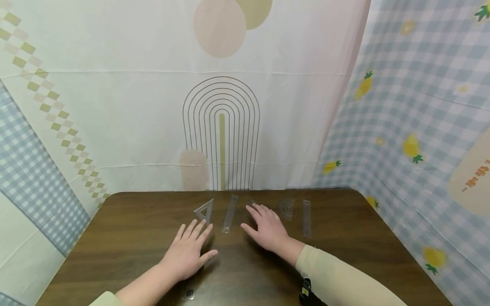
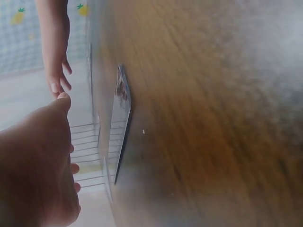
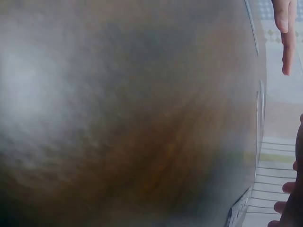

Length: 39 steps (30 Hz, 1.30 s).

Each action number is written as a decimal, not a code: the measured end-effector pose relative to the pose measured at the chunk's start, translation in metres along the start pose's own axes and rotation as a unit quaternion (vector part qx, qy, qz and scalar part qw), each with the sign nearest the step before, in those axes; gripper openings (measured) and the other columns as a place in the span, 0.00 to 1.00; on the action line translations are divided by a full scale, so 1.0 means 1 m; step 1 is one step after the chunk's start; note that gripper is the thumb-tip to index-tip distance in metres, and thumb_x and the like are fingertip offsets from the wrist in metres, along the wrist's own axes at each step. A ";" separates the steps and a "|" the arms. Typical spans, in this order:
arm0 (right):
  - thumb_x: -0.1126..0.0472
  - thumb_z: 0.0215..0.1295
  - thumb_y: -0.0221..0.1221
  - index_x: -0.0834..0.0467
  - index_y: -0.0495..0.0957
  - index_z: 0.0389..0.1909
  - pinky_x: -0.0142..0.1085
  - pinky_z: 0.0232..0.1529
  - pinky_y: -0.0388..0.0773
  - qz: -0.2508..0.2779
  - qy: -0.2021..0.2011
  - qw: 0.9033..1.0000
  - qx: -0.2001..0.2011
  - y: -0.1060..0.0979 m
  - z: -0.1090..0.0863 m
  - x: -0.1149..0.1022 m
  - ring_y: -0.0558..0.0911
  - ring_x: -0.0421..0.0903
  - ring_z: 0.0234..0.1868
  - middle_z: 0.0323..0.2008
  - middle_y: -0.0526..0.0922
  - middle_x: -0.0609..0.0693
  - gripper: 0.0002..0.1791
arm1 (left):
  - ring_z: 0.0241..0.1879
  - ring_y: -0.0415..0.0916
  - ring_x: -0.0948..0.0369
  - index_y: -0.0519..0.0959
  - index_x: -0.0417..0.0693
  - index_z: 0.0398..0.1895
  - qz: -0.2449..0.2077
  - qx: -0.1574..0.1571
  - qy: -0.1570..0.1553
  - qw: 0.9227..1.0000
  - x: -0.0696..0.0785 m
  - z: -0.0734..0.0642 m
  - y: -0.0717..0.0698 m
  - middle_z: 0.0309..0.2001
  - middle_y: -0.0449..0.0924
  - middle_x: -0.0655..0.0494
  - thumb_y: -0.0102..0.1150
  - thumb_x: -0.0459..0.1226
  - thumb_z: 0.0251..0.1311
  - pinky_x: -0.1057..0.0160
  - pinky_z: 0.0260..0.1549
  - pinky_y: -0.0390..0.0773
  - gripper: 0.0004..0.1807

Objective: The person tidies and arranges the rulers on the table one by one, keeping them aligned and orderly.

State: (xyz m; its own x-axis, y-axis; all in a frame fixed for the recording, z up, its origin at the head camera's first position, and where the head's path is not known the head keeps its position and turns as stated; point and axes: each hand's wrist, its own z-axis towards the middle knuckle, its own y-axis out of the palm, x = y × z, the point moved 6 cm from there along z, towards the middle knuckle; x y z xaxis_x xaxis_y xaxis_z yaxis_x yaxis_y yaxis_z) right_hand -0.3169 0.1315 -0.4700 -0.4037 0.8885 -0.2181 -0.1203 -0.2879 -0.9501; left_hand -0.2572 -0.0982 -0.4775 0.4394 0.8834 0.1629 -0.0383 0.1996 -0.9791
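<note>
My left hand (image 1: 187,255) is spread with straight fingers over the table, its fingertips just short of a clear set square (image 1: 208,208). Under that wrist lies a clear flat piece with a dark mark (image 1: 188,293), partly hidden by the arm. My right hand (image 1: 268,228) reaches forward, fingers extended, with the fingertips overlapping a clear piece with dark marks (image 1: 250,203) that it mostly hides. Between the hands lies a clear straight ruler (image 1: 230,214). To the right of the right hand are a clear protractor (image 1: 287,209) and another straight ruler (image 1: 307,219). Neither hand grips anything.
The brown wooden table (image 1: 134,238) has rounded far corners and ends at a white printed cloth (image 1: 291,127). A blue checked cloth (image 1: 402,106) hangs along the right side. A dark wrist device (image 1: 306,291) sits at the right sleeve.
</note>
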 end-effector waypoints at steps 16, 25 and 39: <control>0.30 0.70 0.46 0.51 0.65 0.74 0.56 0.69 0.59 -0.005 0.008 1.000 -0.023 0.010 0.033 0.016 0.63 0.58 0.72 0.71 0.66 0.57 0.41 | 0.76 0.45 0.43 0.59 0.51 0.77 0.020 -0.008 -0.020 1.000 0.000 0.016 0.001 0.77 0.52 0.46 0.45 0.65 0.67 0.37 0.71 0.44 0.43; 0.28 0.69 0.45 0.49 0.63 0.75 0.54 0.71 0.57 -0.006 0.008 0.999 -0.050 0.018 0.056 0.022 0.62 0.55 0.73 0.73 0.63 0.55 0.41 | 0.76 0.44 0.43 0.58 0.52 0.78 0.036 -0.022 -0.037 0.998 -0.002 0.030 0.005 0.77 0.51 0.46 0.44 0.65 0.68 0.38 0.71 0.42 0.43; 0.28 0.70 0.42 0.48 0.65 0.74 0.52 0.71 0.57 -0.013 0.030 0.996 -0.083 0.029 0.083 0.020 0.63 0.54 0.72 0.72 0.65 0.54 0.40 | 0.76 0.45 0.43 0.61 0.51 0.77 0.046 -0.046 -0.036 0.997 0.002 0.047 0.015 0.77 0.53 0.46 0.45 0.65 0.68 0.38 0.71 0.42 0.42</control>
State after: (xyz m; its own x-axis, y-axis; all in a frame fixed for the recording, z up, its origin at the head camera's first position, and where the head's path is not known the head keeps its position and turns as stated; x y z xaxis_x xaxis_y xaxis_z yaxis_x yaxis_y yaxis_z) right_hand -0.4041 0.1116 -0.4833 -0.3468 0.9161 -0.2010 0.0238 -0.2057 -0.9783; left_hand -0.2993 -0.0738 -0.4863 0.3720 0.9251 0.0762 0.0088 0.0786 -0.9969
